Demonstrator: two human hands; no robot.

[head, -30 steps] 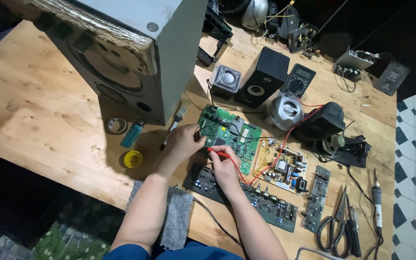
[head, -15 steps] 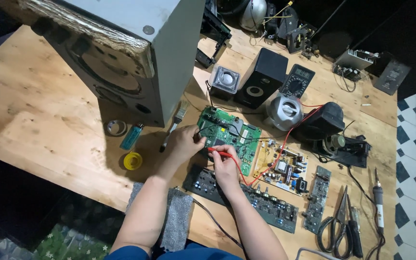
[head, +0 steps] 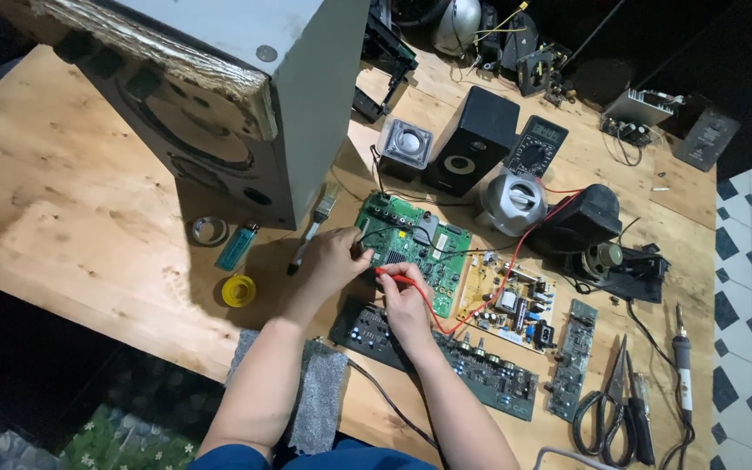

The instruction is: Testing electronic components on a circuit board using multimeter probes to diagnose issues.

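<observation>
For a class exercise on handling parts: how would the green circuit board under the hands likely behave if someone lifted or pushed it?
The green circuit board looks thin, flat and rigid, so probably light and stiff. Lying flat on the wooden table, it would likely slide, not roll. Its exposed components suggest it is fragile.

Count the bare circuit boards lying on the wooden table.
4: a green board under the person's hands, a tan board to its right, a long dark board nearer the person, and a narrow board beside the scissors. Clutter at the far edge may hide more.
</observation>
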